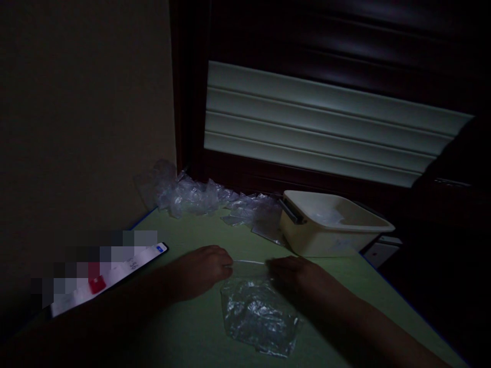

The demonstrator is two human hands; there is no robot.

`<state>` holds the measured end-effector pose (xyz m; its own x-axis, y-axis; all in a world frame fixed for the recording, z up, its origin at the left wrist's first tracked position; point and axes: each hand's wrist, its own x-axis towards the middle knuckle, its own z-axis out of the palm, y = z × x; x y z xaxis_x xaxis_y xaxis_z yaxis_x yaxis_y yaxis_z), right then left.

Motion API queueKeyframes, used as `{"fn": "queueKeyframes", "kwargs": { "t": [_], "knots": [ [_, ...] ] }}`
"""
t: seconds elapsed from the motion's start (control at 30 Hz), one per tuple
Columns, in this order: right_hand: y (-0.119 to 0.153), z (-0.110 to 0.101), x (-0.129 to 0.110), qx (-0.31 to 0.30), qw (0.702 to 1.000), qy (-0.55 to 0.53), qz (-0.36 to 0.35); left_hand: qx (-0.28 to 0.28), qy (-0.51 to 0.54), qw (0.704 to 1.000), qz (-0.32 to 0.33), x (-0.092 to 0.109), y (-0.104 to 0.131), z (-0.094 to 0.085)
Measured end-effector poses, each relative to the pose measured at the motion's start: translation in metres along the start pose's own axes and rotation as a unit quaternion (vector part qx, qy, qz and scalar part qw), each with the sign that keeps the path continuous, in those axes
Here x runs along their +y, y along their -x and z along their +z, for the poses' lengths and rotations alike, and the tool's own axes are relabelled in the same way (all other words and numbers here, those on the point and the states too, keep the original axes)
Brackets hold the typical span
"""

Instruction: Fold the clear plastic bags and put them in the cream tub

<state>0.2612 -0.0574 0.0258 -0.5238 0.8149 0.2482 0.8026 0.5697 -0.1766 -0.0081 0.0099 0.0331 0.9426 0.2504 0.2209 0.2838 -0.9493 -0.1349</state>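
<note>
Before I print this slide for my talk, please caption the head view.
In dim light, left hand and right hand flank a pale strip near clear crinkled plastic on a green table.

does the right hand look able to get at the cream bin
Probably yes: the right hand is close in front of the cream bin, with nothing visible between them. It seems to hold one end of a thin pale strip, so might need to let go first.

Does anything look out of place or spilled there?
The cream bin stands right at the right edge of the table, perhaps overhanging, so it looks precarious. Crumpled clear plastic is heaped untidily along the back. No spill shows, though it's dim.
</note>
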Motion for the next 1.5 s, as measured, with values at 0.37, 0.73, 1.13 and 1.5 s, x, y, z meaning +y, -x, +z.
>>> {"fn": "queueKeyframes", "kwargs": {
  "t": [0.37, 0.73, 1.13, 1.5],
  "knots": [
    [0.003, -0.029, 0.012, -0.028, 0.976, -0.144, 0.162, 0.024, 0.005, 1.000, 0.003, -0.003, 0.001, 0.007],
    [-0.007, 0.001, 0.025, 0.023, 0.960, -0.182, 0.209, 0.051, 0.080, 0.995, -0.041, 0.000, 0.000, 0.012],
    [-0.003, -0.011, 0.011, 0.098, 0.926, -0.311, 0.188, 0.152, 0.313, 0.904, -0.246, 0.002, -0.009, 0.018],
    [-0.005, -0.011, 0.006, 0.153, 0.873, -0.415, 0.207, 0.113, 0.404, 0.871, -0.256, -0.004, -0.013, 0.016]
  ]
}}
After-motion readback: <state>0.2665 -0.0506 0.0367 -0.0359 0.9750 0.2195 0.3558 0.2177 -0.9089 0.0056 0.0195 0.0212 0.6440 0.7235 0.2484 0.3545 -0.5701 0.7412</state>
